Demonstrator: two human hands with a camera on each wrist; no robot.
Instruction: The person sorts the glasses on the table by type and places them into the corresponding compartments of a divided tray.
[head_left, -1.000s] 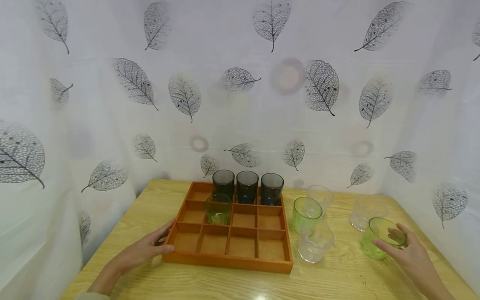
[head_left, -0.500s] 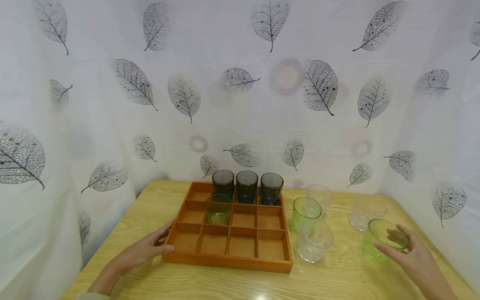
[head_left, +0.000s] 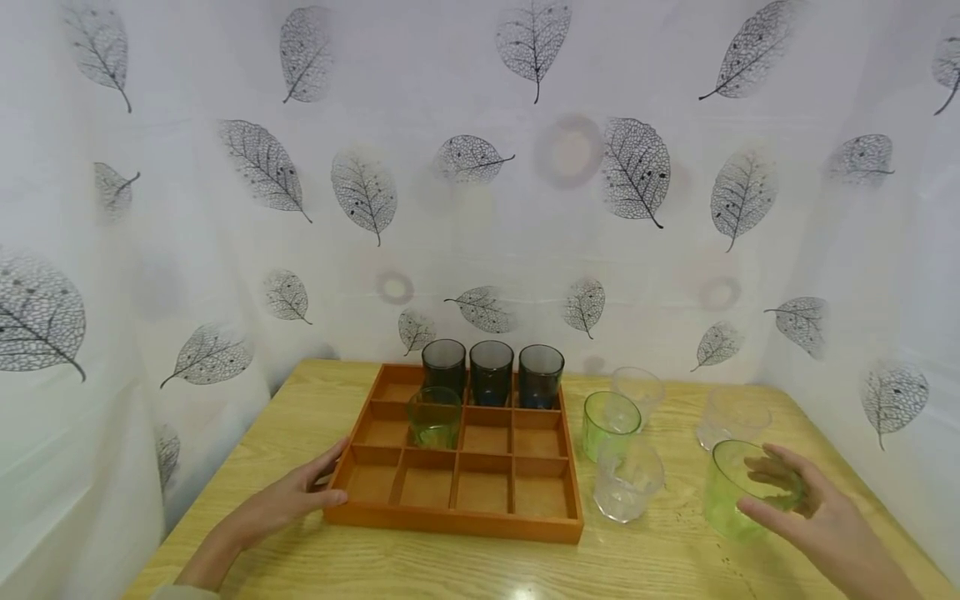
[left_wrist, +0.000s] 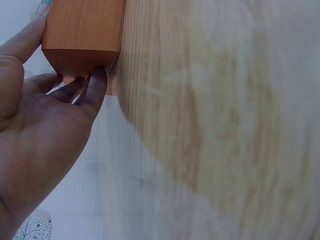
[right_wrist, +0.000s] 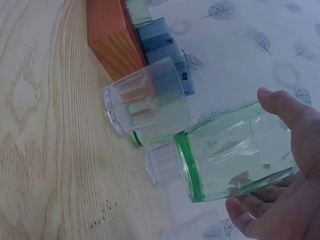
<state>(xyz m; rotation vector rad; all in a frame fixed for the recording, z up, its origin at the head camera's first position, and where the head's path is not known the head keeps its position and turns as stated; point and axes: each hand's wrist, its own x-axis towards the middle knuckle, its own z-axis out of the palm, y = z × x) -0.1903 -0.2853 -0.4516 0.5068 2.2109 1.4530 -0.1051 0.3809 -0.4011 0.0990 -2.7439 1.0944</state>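
Note:
At the front left corner of the wooden divided tray (head_left: 450, 522), my left hand (head_left: 273, 504) grips with thumb and fingers; the left wrist view shows the hand (left_wrist: 50, 120) round the tray's corner (left_wrist: 82, 35). My right hand (head_left: 840, 525) holds a green glass (head_left: 723, 500) by its upper part, upright. Seen from the right wrist, the hand (right_wrist: 300, 180) has its thumb and fingers on opposite sides of the green glass (right_wrist: 230, 155), whose base is off the table. Another green glass (head_left: 435, 421) stands in the tray's middle row, second compartment from the left.
Three dark glasses (head_left: 491, 375) fill the tray's back row except its left compartment. Right of the tray stand a green glass (head_left: 609, 429) and clear glasses, one in front (head_left: 626, 487), one behind (head_left: 648, 392), one farther right (head_left: 723, 421). A leaf-patterned curtain (head_left: 480, 233) hangs behind.
My right hand has moved the green glass slightly left and up off the table. My left hand stays at the tray's corner; the whole head view has shifted a little.

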